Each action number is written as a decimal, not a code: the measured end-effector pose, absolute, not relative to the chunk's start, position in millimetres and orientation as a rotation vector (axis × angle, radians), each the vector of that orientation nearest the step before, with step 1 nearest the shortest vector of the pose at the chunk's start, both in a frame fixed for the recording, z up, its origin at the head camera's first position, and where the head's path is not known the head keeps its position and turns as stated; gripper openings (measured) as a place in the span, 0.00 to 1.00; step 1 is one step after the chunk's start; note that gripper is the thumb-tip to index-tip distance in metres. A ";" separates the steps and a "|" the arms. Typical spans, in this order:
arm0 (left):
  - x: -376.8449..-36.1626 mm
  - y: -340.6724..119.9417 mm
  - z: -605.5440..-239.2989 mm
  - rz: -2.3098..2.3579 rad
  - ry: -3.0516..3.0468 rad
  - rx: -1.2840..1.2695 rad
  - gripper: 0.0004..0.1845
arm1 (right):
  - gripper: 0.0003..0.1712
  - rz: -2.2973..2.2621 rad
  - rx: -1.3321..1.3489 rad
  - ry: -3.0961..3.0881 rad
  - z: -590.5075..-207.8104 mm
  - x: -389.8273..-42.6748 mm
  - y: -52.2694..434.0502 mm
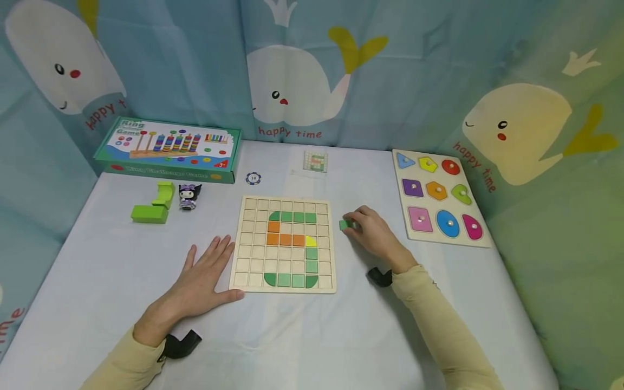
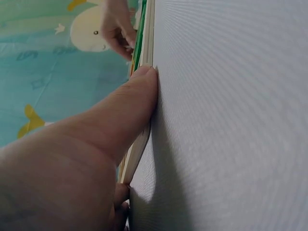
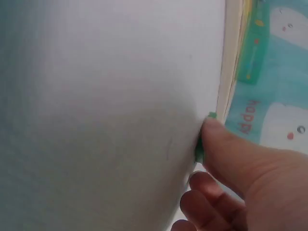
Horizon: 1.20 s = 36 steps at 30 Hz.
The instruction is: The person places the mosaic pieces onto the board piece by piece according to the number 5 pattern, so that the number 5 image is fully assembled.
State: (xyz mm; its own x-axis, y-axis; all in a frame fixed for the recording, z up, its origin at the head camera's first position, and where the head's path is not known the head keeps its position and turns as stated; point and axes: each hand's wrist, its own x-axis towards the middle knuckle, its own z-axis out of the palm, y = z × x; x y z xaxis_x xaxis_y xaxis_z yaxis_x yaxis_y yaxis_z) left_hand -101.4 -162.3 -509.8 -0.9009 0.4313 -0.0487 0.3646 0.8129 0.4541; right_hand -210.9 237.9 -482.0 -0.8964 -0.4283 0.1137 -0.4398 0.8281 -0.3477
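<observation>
A wooden grid board lies flat on the table. Green, orange and one yellow tile sit in its squares, forming a figure like a 5. My left hand rests flat on the table with fingers spread, its thumb at the board's near left corner and fingertips at the left edge. To the right of the board, my right hand pinches a small green tile between thumb and fingers, low over the cloth. In the right wrist view, green shows beside the thumb; the fingers hide part of it.
Behind the board lie a small pattern card and a round chip. A shape puzzle board lies at the right. Back left are a game box, green blocks and a small figurine. A whale-print curtain hangs behind.
</observation>
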 end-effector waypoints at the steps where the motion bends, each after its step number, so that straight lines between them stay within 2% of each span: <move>1: -101.3 -162.3 -509.9 0.668 2.847 0.632 0.58 | 0.17 0.594 0.705 -2.986 -482.9 -211.9 240.4; 10: -101.0 -160.4 -511.7 0.661 2.848 0.632 0.58 | 0.14 0.703 0.642 -2.934 -474.6 -204.5 223.0; 16: -103.1 -158.6 -511.7 0.659 2.856 0.642 0.58 | 0.13 0.754 0.913 -2.879 -458.1 -181.4 176.8; 23: -105.1 -156.2 -511.1 0.667 2.847 0.639 0.58 | 0.15 0.747 1.208 -2.884 -466.0 -158.1 131.1; 36: -110.5 -153.9 -511.9 0.660 2.836 0.657 0.59 | 0.14 0.665 1.279 -2.880 -475.9 -155.2 107.6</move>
